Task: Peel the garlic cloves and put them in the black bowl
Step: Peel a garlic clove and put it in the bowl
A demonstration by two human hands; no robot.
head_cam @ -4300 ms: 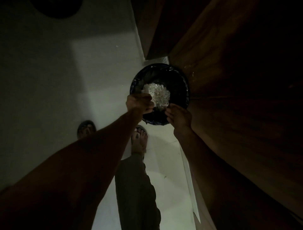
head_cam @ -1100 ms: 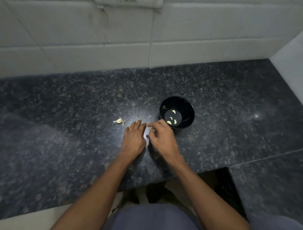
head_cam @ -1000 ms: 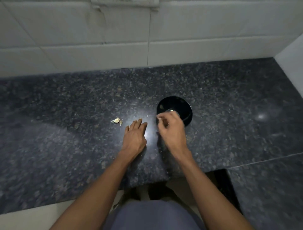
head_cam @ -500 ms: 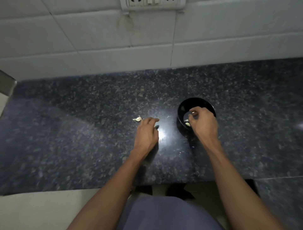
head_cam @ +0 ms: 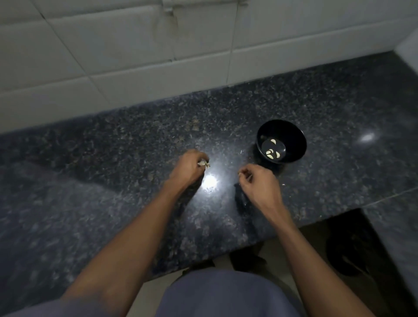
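Dark speckled granite countertop (head_cam: 113, 158): polished, bright light reflection (head_cam: 210, 181) near front centre, second fainter glare (head_cam: 366, 137) at right. White tiled wall (head_cam: 135, 56) behind counter, grout lines visible; edge of fixture (head_cam: 203, 2) at top, too cropped to identify. Seam in counter (head_cam: 384, 196) at right. Dark recess (head_cam: 352, 253) below counter edge, lower right, round dark object inside, indistinct. Pale floor (head_cam: 149, 298) at bottom.

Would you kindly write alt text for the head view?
The left hand grips a garlic piece above a dark counter; the right hand hangs curled beside it. A black bowl behind holds peeled cloves.
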